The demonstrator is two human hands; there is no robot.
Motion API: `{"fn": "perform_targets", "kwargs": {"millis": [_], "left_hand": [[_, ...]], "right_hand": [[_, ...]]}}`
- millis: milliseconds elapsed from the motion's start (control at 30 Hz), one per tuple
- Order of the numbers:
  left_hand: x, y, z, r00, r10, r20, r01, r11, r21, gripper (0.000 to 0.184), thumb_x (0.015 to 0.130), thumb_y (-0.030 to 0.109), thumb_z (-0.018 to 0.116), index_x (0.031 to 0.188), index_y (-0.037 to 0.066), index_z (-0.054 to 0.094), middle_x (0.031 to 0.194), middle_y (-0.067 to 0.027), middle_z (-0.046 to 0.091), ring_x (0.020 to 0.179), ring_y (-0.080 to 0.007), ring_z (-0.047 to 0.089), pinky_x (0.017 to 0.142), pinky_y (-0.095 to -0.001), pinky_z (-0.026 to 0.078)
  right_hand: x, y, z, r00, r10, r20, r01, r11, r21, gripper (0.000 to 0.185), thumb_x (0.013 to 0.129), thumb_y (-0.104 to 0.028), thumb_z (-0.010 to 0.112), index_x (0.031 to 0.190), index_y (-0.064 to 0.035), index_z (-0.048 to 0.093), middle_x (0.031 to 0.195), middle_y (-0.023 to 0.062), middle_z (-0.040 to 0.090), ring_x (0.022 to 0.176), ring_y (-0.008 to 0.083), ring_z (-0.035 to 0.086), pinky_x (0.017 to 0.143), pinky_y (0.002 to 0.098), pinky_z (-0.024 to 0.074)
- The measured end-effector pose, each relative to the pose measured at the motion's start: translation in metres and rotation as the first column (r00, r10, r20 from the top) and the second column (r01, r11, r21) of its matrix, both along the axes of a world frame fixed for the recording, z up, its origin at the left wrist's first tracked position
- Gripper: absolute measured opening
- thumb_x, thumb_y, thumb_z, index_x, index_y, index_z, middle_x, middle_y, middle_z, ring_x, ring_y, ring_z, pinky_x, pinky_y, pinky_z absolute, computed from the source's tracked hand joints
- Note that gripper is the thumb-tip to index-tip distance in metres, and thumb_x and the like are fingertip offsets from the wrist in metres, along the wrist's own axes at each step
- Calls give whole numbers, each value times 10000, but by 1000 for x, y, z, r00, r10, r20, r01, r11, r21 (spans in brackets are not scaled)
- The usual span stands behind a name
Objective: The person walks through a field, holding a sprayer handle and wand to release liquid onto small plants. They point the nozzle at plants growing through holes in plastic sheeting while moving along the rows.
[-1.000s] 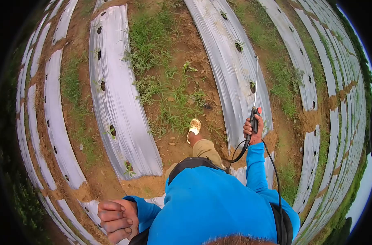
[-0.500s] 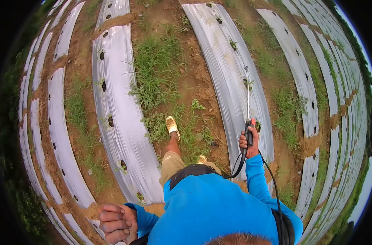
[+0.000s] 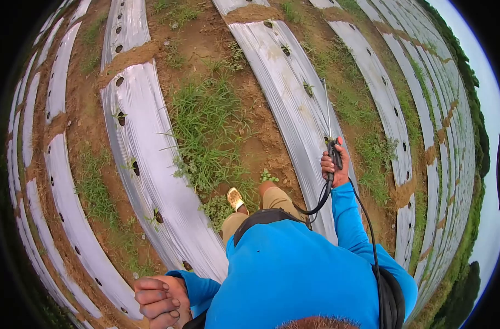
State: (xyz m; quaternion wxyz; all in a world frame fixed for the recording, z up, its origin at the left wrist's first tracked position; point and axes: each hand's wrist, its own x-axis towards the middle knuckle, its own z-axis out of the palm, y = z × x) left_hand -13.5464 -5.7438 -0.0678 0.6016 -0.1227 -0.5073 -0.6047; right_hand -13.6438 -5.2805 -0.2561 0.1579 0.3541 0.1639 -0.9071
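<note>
Stretched forward, the right hand wraps firmly round the spray wand, near the right edge of the plastic-covered bed; the left hand curls closed (any contents hidden).

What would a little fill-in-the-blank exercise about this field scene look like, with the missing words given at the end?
1. The bare ____ hand holds the black-handled silvery metal wand.
2. The long-sleeved cloth shirt is coloured ____.
3. Small green leafy plants show at dark round ____ in the long, silvery plastic sheets.

Missing words: right; blue; holes.
</note>
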Motion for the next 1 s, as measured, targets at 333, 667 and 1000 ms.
{"fn": "perform_targets", "kwargs": {"millis": [333,667,1000], "left_hand": [[-218,-24,-28,973,177,147,-163,982,-100,268,651,350,517,584,219,293,528,37,160,562,-123,262,528,-318,265],[-471,-14,29,980,160,115,-144,980,-140,263,595,327,525,580,216,286,517,41,128,539,-118,238,525,-322,255],[-655,-101,-4,920,302,251,-267,949,-167,243,644,295,507,592,201,290,519,27,159,542,-123,255,551,-322,279]], "right_hand": [[-183,-40,-53,986,0,167,-20,992,121,405,785,-399,638,787,-14,516,558,39,482,406,120,476,328,217,417],[-456,-53,-69,990,-53,133,40,995,96,400,786,-399,635,782,-19,510,564,27,469,410,116,460,323,223,397],[-664,-126,-73,998,56,39,-58,998,34,382,818,-392,610,779,-18,545,560,32,484,407,131,478,331,231,405]]}}
